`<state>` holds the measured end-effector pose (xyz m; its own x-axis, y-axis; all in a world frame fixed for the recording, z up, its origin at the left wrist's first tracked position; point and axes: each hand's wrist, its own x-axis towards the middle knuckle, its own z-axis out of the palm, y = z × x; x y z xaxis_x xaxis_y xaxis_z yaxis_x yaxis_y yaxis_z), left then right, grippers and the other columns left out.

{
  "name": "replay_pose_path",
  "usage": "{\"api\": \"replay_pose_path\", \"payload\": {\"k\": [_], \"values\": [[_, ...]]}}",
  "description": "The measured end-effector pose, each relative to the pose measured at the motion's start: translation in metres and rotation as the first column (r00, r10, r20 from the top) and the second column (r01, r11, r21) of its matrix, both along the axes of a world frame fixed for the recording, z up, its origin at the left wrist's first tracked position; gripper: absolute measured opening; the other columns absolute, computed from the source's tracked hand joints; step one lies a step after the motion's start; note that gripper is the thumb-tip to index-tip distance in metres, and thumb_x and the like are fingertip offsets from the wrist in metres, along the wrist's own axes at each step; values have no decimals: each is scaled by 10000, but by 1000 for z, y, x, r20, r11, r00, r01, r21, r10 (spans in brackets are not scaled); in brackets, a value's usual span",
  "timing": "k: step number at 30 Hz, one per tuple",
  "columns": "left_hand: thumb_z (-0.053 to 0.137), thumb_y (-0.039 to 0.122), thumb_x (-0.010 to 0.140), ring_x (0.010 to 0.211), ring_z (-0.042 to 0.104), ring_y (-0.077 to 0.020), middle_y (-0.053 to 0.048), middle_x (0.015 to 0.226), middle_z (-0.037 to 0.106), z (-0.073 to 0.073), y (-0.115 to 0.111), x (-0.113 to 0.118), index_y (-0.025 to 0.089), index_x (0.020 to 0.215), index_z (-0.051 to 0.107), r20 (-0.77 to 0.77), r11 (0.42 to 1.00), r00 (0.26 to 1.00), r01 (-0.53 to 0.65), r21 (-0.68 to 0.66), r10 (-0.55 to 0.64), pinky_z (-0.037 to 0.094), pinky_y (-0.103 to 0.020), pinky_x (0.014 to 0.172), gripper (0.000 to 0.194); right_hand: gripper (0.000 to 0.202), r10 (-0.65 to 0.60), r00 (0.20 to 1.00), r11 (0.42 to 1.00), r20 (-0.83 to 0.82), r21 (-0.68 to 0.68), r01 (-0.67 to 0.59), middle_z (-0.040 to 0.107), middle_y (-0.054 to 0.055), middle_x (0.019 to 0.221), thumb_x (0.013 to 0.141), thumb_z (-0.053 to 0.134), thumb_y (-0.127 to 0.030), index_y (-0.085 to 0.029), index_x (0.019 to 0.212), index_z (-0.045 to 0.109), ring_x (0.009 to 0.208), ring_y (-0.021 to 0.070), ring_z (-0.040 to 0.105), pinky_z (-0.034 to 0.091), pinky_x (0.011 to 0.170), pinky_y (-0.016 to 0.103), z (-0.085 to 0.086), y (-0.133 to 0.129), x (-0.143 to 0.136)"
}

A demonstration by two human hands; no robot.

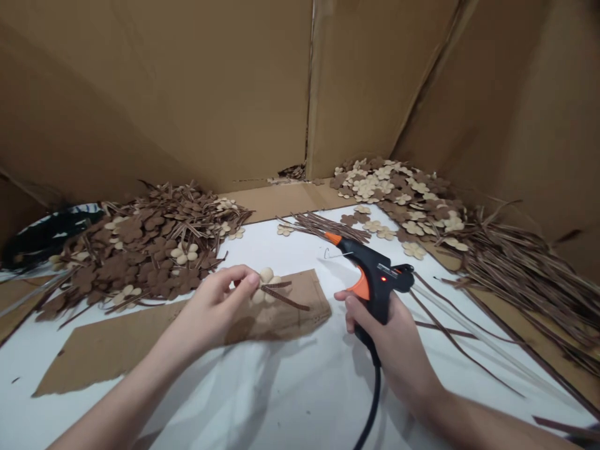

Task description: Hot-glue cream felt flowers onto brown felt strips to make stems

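Note:
Between the thumb and index finger of my left hand (225, 300) is a cream flower cutout (268, 277), held above the cardboard strip (290, 315). Two thin brown strips (287, 296) lie across the flower and stick out to the right. My right hand (389, 344) is wrapped around the grip of a black hot glue gun (375, 269) with an orange trigger and nozzle. Its red light is lit, and the nozzle points up and left, apart from the flower. A black cord runs down from its handle.
A heap of brown and cream flower cutouts (154, 231) sits on the left. More flowers (398, 194) are piled at the back right. A bundle of brown strips (529, 281) lies at the right, and a smaller bundle (319, 226) behind the nozzle. Cardboard walls (187, 94) enclose the white surface (300, 387).

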<state>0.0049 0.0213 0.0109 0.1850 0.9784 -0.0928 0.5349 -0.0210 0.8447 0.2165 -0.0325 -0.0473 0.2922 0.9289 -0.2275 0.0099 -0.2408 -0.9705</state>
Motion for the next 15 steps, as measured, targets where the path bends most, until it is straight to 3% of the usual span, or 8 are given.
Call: {"api": "replay_pose_path", "payload": {"k": [4, 8, 11, 15], "values": [[589, 448, 713, 497, 384, -121, 13, 524, 498, 3, 20, -22, 178, 573, 632, -104, 999, 995, 0, 45, 5, 260, -202, 449, 308, 373, -11, 998, 998, 56, -55, 14, 523, -48, 555, 722, 605, -531, -181, 836, 546, 566, 125, 477, 391, 555, 257, -5, -1, 4], [645, 447, 662, 376, 265, -84, 28, 420, 429, 0, 38, -48, 167, 625, 699, -162, 994, 982, -104, -29, 98, 145, -221, 386, 288, 353, 17, 998, 998, 61, -63, -14, 514, -45, 577, 726, 602, -534, -192, 785, 540, 593, 126, 476, 387, 570, 251, -9, -2, 5], [673, 436, 634, 337, 276, -79, 23, 386, 426, -2, 46, -62, 155, 637, 705, -176, 982, 971, -176, -72, 161, 134, -217, 361, 283, 361, 31, 997, 998, 68, -63, -26, 505, -43, 581, 716, 606, -544, -193, 780, 551, 587, 124, 465, 378, 544, 240, -9, -2, 5], [694, 402, 617, 337, 353, -83, -23, 493, 573, 8, 46, -66, 160, 720, 709, -122, 981, 979, -176, -82, 165, 190, -211, 342, 263, 382, 52, 993, 995, 107, -95, -42, 505, -38, 590, 714, 592, -566, -191, 781, 563, 572, 123, 457, 372, 526, 240, -9, -3, 5]]}}
